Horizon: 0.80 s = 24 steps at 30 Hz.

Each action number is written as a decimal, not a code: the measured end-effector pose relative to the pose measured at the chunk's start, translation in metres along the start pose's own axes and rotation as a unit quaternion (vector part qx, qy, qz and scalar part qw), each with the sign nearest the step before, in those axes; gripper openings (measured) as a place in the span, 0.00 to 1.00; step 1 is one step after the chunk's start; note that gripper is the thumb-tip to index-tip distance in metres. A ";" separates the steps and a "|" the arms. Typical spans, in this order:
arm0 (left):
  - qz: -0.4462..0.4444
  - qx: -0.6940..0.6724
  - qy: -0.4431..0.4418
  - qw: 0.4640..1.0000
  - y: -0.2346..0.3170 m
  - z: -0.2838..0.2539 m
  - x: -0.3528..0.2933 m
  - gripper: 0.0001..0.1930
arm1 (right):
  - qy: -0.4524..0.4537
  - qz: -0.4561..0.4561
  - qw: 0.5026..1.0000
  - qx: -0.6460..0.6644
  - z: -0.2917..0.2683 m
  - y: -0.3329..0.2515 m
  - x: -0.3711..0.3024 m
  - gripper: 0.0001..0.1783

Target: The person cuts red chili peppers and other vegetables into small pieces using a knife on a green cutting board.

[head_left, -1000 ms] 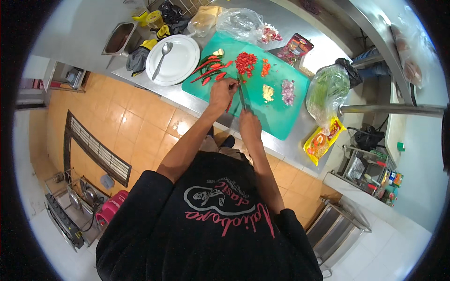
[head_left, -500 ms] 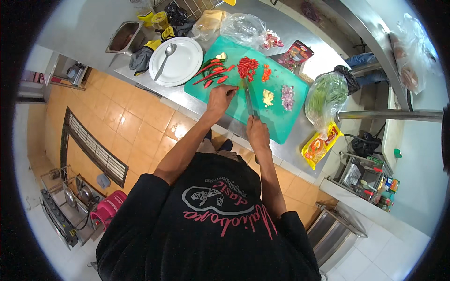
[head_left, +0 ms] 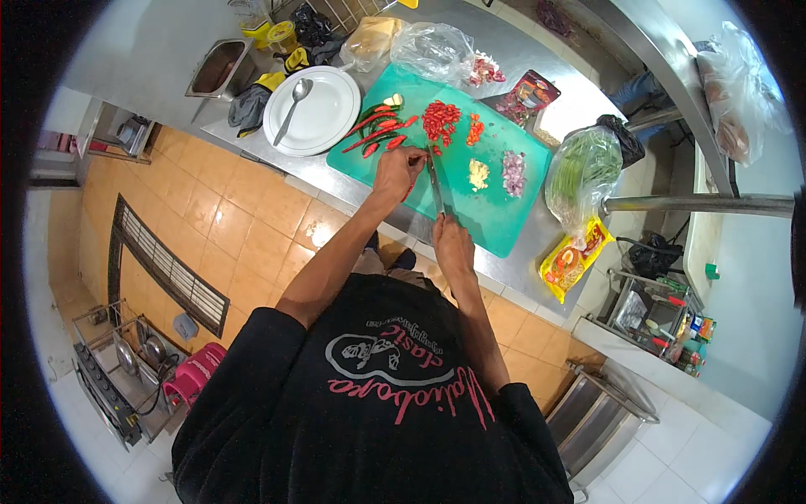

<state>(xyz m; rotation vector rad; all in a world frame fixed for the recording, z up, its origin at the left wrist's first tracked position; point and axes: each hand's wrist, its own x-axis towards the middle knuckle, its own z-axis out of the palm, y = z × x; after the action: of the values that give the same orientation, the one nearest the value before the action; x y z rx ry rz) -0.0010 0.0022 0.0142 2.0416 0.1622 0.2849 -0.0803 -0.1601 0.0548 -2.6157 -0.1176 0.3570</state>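
Note:
On a green cutting board (head_left: pixel 491 217), my left hand (head_left: pixel 398 173) pinches a red chili pepper (head_left: pixel 409 193), most of it hidden by the fingers. My right hand (head_left: pixel 453 244) is closed round the handle of a kitchen knife (head_left: pixel 437 186). Its blade lies against the board just right of my left fingertips. Beyond the blade is a pile of sliced red chili (head_left: pixel 440 122), with a smaller orange-red heap (head_left: pixel 475 129) beside it. Whole red chilies (head_left: pixel 382 133) lie left of the pile, near peeled garlic cloves (head_left: pixel 393 100). Chopped garlic (head_left: pixel 478 175) and diced shallot (head_left: pixel 514 173) sit to the right.
A white plate (head_left: pixel 336 118) with a spoon (head_left: pixel 295 109) stands left of the board. Behind it lie clear plastic bags (head_left: pixel 432 52) and peelings (head_left: pixel 485 70). On the right are a bag of green vegetables (head_left: pixel 583 172), a yellow packet (head_left: pixel 576 260) and a metal post (head_left: pixel 697 205).
The knife and my right hand have shifted slightly left, the blade now close to my left fingertips. A red chili end now shows below my left hand.

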 end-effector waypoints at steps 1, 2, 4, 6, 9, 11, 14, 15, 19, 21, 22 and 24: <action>-0.001 0.000 0.000 1.000 -0.003 0.001 0.000 0.07 | -0.001 0.000 1.000 0.000 0.001 0.000 -0.001 0.24; -0.007 -0.006 -0.002 1.000 -0.004 0.002 0.001 0.07 | -0.002 0.001 1.000 -0.007 0.003 0.003 -0.002 0.24; -0.015 -0.012 -0.005 1.000 -0.004 0.003 0.001 0.08 | -0.003 0.004 1.000 -0.014 0.010 0.007 -0.001 0.24; -0.030 -0.009 -0.014 0.999 0.001 0.001 0.002 0.07 | 0.005 0.002 1.000 -0.006 0.015 0.007 0.001 0.24; -0.028 -0.010 -0.022 0.999 0.004 -0.002 0.002 0.07 | -0.018 0.007 1.000 -0.007 0.008 0.006 0.001 0.24; -0.030 -0.004 -0.014 0.999 0.004 -0.003 0.001 0.07 | -0.026 0.002 1.000 0.003 0.000 0.003 0.001 0.23; -0.024 -0.004 -0.005 1.000 0.003 -0.002 0.000 0.06 | -0.009 -0.008 1.000 0.008 0.004 0.004 -0.002 0.24; -0.017 -0.009 -0.003 1.000 0.004 -0.002 0.000 0.06 | 0.015 -0.015 1.000 0.005 0.006 0.004 -0.002 0.25; -0.029 -0.021 -0.012 0.999 0.002 -0.003 0.000 0.08 | 0.029 -0.022 0.999 0.002 0.009 0.003 -0.001 0.24; -0.036 0.003 -0.028 0.999 0.006 -0.005 0.001 0.07 | 0.021 -0.029 0.999 -0.004 0.010 0.004 0.003 0.23; -0.035 0.003 -0.028 0.999 0.006 -0.004 0.001 0.07 | 0.022 -0.029 0.999 -0.004 0.010 0.005 0.004 0.23; -0.009 -0.013 0.004 1.000 0.003 -0.003 0.000 0.06 | 0.025 -0.032 0.999 -0.026 0.010 0.006 0.004 0.23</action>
<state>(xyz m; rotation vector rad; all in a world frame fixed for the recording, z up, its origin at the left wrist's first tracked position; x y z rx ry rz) -0.0019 0.0034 0.0186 2.0119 0.1800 0.2834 -0.0796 -0.1598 0.0424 -2.6630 -0.1963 0.2705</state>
